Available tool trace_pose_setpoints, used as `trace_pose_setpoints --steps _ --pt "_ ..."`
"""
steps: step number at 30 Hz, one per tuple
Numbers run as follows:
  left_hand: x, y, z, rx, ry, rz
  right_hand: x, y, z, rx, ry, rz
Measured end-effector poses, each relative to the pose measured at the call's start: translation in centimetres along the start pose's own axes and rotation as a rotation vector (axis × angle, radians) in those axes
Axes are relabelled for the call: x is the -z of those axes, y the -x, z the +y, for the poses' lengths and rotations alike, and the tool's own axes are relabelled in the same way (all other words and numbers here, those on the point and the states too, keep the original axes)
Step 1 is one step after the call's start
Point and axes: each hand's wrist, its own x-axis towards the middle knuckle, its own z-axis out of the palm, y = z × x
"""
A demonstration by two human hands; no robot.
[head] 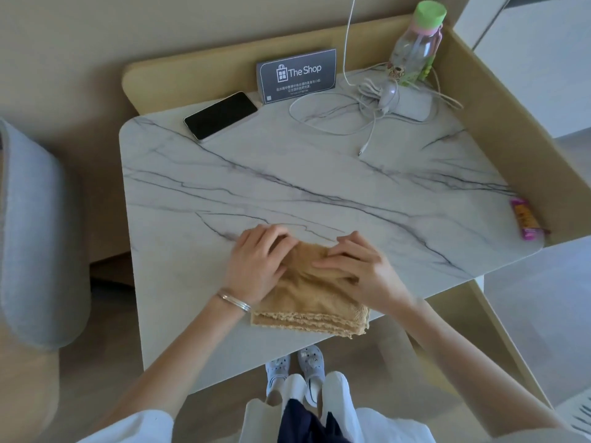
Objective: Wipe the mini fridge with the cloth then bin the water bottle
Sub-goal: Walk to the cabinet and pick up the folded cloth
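Tan cloth (307, 292) looks soft and napped, terry-like, its stacked edges rough and frayed. Marble-look tabletop (287, 187) is smooth, white with grey veins, a low sheen. Phone (220, 116) screen is glossy black glass. Water bottle (415, 46) is clear plastic with a matt green cap. Surround panel (499, 123) is smooth pale wood. Bracelet (233, 300) is shiny metal.

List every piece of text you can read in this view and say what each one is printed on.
"The Shop": on the grey sign card standing at the back of the marble table, beside a shopping-bag logo.
Smaller lines under it on the same card: Chinese characters, too small to read.
Pink snack wrapper at the table's right edge: printing too blurred to read.
Water bottle label: pictures only, no legible text.
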Motion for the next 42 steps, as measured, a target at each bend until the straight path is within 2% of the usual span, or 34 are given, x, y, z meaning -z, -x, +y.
trace_pose_setpoints --steps 5,7,11,12,15,18,21,24,28,31,33,37,40,42 --pt "1.4 3.1 0.7 -0.074 -0.077 0.217 -0.6 0.5 -2.8 0.255 0.175 0.067" --pt "2.0 2.2 0.3 -0.033 -0.079 0.252 -0.6 -0.2 -2.8 0.239 0.236 0.091" --pt "2.2 -0.3 -0.8 0.019 -0.095 0.158 -0.9 -2.0 -2.1 -0.120 0.152 0.032" --pt "2.1 -0.4 -0.9 0.011 -0.100 0.139 -1.0 -2.1 -1.9 -0.159 0.119 0.003" --pt "1.9 1.1 -0.4 -0.013 -0.078 0.098 -1.1 -0.9 -1.4 -0.038 0.184 -0.072" --pt "1.8 4.3 0.8 -0.009 0.056 0.005 -1.7 1.0 -1.8 0.039 0.222 -0.100" --pt "2.1 7.9 1.7 -0.012 0.159 -0.114 -2.3 2.7 -2.2 0.017 0.220 -0.180" --pt "2.1 10.0 1.8 -0.033 0.156 -0.176 -2.3 4.0 -3.1 -0.063 0.150 -0.260" --pt "1.4 10.1 1.6 -0.055 0.208 -0.124 -2.3 3.6 -3.7 -0.157 0.043 -0.228" --pt "1.0 10.2 1.3 -0.043 0.291 -0.110 -2.8 2.0 -3.2 -0.190 0.052 -0.245" --pt "1.1 10.5 1.1 0.007 0.390 -0.137 -3.6 1.1 -3.1 -0.220 0.083 -0.331" --pt "1.7 11.7 0.4 0.261 0.644 -0.146 -6.4 0.7 -4.0 -0.260 0.148 -0.436" --pt "1.5 12.2 0.0 0.384 0.640 -0.092 -7.8 1.4 -4.6 -0.240 0.211 -0.399" --pt "1.3 12.4 -0.1 0.372 0.576 -0.034 -8.0 1.9 -4.7 -0.214 0.245 -0.367"
